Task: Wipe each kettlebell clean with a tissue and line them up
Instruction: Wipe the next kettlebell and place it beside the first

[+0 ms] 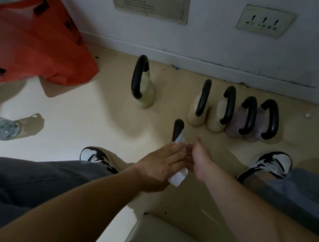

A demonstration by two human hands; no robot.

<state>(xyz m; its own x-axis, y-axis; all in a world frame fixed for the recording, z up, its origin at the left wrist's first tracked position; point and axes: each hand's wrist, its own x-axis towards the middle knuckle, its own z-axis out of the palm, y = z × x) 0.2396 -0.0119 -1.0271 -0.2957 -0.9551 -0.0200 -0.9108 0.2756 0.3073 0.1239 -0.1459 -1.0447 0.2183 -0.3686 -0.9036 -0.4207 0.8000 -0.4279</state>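
Head view, person seated, both forearms reaching down to the floor [99,113].

Left hand [163,165]: fingers lie nearly straight across a white tissue [177,177] and press it against the near kettlebell [178,128]. Thumb hidden under the hand. One end of the tissue sticks out below the heel of the hand, and the other shows at the fingertips, lapped round the foot of the black handle.

Right hand [199,159]: just beside the left fingertips, on the other side of the same kettlebell. Fingers motion-blurred, so I cannot tell whether they grip or only touch it.

Near kettlebell: only the top of its handle shows, rising just beyond the left fingertips. The body is hidden behind both hands.

Beyond the right fingers, along the skirting: two cream kettlebells [194,117] and then two mauve kettlebells [234,128], standing side by side in a row with neighbours touching or nearly so.

Lone cream kettlebell [147,97]: upright, well beyond the left fingertips and apart from the row.

Elsewhere:
- Orange bag [40,40] far beyond the left hand.
- Clear plastic bottle [4,128] at the frame's left edge.
- Wall socket [265,21] above the row.
- A black-and-white shoe [96,156] near each wrist.
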